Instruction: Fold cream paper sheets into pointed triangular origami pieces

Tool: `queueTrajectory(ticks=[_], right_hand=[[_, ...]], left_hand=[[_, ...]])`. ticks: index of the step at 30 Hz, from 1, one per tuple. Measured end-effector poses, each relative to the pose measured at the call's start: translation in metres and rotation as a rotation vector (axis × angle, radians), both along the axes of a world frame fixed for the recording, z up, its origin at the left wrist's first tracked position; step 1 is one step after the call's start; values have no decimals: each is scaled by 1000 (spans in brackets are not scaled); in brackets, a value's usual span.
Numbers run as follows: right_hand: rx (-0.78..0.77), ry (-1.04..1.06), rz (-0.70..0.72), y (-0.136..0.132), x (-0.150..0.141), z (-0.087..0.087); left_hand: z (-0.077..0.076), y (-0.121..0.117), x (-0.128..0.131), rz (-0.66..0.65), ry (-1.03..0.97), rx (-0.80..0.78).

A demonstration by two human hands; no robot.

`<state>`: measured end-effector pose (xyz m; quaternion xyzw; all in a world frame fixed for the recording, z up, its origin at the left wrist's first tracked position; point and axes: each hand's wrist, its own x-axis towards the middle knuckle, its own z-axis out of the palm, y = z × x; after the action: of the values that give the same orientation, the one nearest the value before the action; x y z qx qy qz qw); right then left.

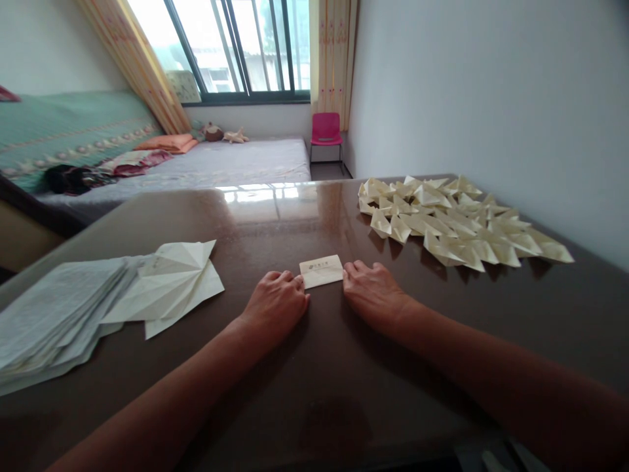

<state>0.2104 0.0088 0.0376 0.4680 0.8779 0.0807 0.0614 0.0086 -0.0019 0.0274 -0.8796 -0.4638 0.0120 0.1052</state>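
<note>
A small folded cream paper [322,272] with a printed mark and characters lies on the brown table between my two hands. My left hand [280,295] is closed at its left end, with fingertips curled against the edge. At its right end my right hand [371,288] is closed the same way, fingers on the edge and thumb hidden beneath. Left of my hands, creased cream sheets [167,282] lie partly over a stack of thin greyish papers [54,308]. Many folded paper boats [452,223] cluster at the right back of the table.
The glossy brown table [295,406] fills the foreground, a pale wall [481,92] bordering it on the right. Beyond its far edge stand a bed [255,160] and a pink chair [326,131] below a window [246,49].
</note>
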Motion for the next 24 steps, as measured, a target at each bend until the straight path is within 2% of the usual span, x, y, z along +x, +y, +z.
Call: queueTrajectory(ticks=[3, 6, 9, 12, 14, 20, 24], right_hand=[[18, 185, -30, 23, 11, -6], [34, 550, -26, 48, 21, -21], [-117, 773, 61, 64, 27, -35], [-293, 894, 126, 71, 31, -42], [-358, 977, 155, 74, 33, -43], [-493, 1129, 169, 78, 35, -45], [-529, 1155, 152, 80, 34, -49]], left_hand=[[0, 8, -9, 122, -124, 7], [-3, 15, -16, 223, -205, 25], [-8, 18, -17, 264, -282, -3], [-11, 21, -18, 228, -330, -43], [-14, 24, -19, 175, -362, -52], [-17, 28, -24, -10, -434, 22], [-18, 27, -23, -60, -460, 28]])
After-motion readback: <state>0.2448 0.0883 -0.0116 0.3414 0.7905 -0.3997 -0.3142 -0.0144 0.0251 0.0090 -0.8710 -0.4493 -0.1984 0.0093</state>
